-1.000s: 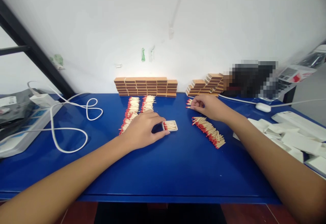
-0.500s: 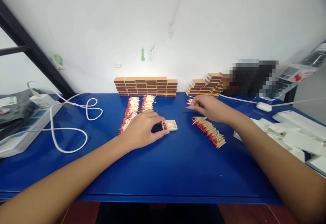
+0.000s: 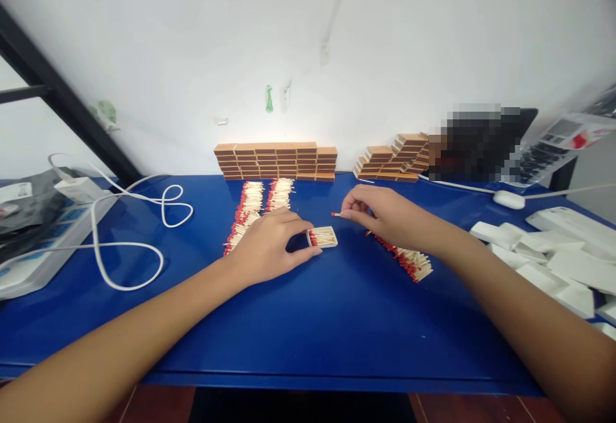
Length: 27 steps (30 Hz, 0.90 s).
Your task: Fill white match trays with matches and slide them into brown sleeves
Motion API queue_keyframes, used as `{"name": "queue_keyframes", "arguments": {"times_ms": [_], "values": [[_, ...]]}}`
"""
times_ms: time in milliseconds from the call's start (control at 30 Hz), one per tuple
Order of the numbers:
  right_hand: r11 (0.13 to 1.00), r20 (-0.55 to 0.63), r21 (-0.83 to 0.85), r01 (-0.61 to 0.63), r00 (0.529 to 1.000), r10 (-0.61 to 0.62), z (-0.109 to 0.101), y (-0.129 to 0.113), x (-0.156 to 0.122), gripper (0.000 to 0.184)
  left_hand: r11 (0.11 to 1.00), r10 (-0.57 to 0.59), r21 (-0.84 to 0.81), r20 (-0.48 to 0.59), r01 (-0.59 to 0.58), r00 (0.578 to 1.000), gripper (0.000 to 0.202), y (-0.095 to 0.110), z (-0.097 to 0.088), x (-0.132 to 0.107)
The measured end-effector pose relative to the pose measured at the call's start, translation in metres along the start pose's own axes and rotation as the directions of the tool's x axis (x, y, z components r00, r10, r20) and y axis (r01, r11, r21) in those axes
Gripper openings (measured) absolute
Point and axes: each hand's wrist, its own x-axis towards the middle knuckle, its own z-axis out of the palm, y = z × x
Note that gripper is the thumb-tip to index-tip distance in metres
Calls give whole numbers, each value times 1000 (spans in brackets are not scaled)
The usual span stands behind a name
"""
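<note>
A small white matchbox tray (image 3: 335, 237) lies on the blue table with red-tipped matches in it. My left hand (image 3: 268, 246) has its thumb and fingers against the tray's left end, steadying it. Between thumb and fingertips of my right hand (image 3: 380, 214) is a single match (image 3: 337, 214), its red head pointing left, just above and right of the tray. Below that hand, partly hidden by it, a pile of loose matches (image 3: 409, 262) stretches toward the front right. Two rows of matches (image 3: 251, 198) lie behind my left hand, which covers part of them.
Stacked brown matchboxes (image 3: 274, 161) line the wall, with a stepped stack (image 3: 392, 160) to their right. More white trays (image 3: 553, 256) are heaped at the right. On the left are a white cable (image 3: 158, 259) and a power strip (image 3: 52, 243). A cable with a white block (image 3: 509, 200) runs behind.
My right hand has moved left and slightly toward me with the match, coming nearer the tray. My left hand and the tray stay nearly where they were.
</note>
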Motion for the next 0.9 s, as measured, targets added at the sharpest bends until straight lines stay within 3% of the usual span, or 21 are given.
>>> {"name": "queue_keyframes", "arguments": {"times_ms": [267,900], "values": [[998,1,30,59,998,-59,8,-7,-1,23,1000,7,-3,-3,-7,1000,31,0,-1,1],[998,29,20,52,998,-52,16,-2,-1,19,1000,-9,-3,5,9,1000,32,2,-2,0]]}}
